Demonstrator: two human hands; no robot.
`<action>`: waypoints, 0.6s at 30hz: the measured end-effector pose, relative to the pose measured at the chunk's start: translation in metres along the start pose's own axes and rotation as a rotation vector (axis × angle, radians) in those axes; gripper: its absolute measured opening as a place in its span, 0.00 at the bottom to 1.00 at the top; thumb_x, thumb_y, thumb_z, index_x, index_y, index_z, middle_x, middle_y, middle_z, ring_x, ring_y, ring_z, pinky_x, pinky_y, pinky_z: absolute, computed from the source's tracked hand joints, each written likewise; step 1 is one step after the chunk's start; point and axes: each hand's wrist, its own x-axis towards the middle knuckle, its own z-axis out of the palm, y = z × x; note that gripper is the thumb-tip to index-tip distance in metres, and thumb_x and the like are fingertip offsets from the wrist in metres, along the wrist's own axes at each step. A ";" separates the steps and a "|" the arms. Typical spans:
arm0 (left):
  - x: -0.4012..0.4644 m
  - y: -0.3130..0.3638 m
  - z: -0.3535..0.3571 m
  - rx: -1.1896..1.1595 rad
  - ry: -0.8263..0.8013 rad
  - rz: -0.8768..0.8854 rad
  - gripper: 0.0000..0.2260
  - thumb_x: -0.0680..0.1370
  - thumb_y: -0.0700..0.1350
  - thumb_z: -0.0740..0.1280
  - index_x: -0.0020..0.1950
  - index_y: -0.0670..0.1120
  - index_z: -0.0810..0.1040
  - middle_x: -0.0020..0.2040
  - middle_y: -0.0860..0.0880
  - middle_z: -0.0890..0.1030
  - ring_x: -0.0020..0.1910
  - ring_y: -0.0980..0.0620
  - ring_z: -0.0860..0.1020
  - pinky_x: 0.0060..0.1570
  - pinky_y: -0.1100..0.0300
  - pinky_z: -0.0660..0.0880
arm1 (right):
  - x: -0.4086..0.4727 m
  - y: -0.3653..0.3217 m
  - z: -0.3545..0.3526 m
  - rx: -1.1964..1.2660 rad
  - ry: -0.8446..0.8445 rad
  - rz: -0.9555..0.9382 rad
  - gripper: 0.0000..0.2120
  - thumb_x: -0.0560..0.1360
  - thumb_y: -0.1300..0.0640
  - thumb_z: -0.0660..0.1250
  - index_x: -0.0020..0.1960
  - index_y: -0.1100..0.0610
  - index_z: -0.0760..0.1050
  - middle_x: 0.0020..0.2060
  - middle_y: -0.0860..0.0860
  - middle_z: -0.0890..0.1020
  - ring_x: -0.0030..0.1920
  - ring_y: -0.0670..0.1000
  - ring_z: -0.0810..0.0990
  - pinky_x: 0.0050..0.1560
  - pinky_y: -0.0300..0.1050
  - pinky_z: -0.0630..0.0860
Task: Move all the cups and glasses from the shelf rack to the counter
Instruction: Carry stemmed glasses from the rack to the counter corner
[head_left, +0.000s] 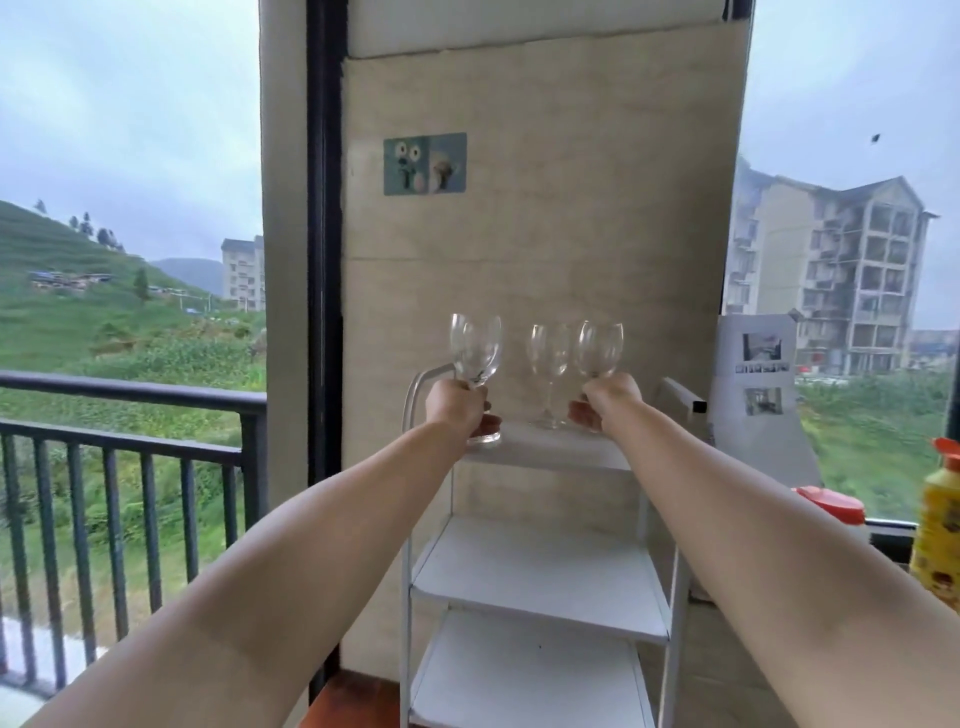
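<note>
A white shelf rack (540, 577) stands against the beige wall, with three tiers in view. On its top tier I see clear wine glasses. My left hand (457, 408) is closed around the stems of what look like two overlapping glasses (475, 348) at the left end. My right hand (605, 402) grips the stem of another wine glass (600, 345) at the right end. Between my hands a further wine glass (549, 358) stands free on the top tier. The two lower tiers hold nothing.
To the right, a yellow bottle (937, 535) and a red-lidded jar (834, 506) sit by the window. A white printed card (756, 379) leans beside the rack. A dark balcony railing (130, 415) runs along the left behind glass.
</note>
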 end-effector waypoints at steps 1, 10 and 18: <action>-0.003 0.001 -0.001 -0.009 -0.003 0.012 0.04 0.80 0.37 0.62 0.51 0.38 0.75 0.37 0.46 0.77 0.16 0.56 0.76 0.25 0.60 0.79 | -0.006 -0.002 0.001 -0.009 -0.017 -0.020 0.12 0.78 0.64 0.61 0.61 0.63 0.73 0.44 0.56 0.77 0.27 0.51 0.77 0.16 0.37 0.73; -0.063 0.027 -0.015 -0.096 -0.039 0.119 0.05 0.81 0.37 0.60 0.51 0.38 0.75 0.34 0.46 0.76 0.13 0.59 0.73 0.17 0.68 0.72 | -0.092 -0.021 -0.003 -0.092 -0.025 -0.173 0.08 0.77 0.61 0.59 0.39 0.58 0.73 0.32 0.49 0.76 0.25 0.47 0.75 0.16 0.31 0.64; -0.174 -0.013 -0.031 -0.040 -0.142 -0.027 0.08 0.80 0.41 0.60 0.45 0.39 0.76 0.35 0.47 0.77 0.14 0.60 0.72 0.17 0.69 0.70 | -0.205 0.036 -0.061 -0.148 0.054 -0.052 0.06 0.77 0.59 0.60 0.43 0.58 0.74 0.36 0.49 0.78 0.27 0.47 0.75 0.16 0.31 0.64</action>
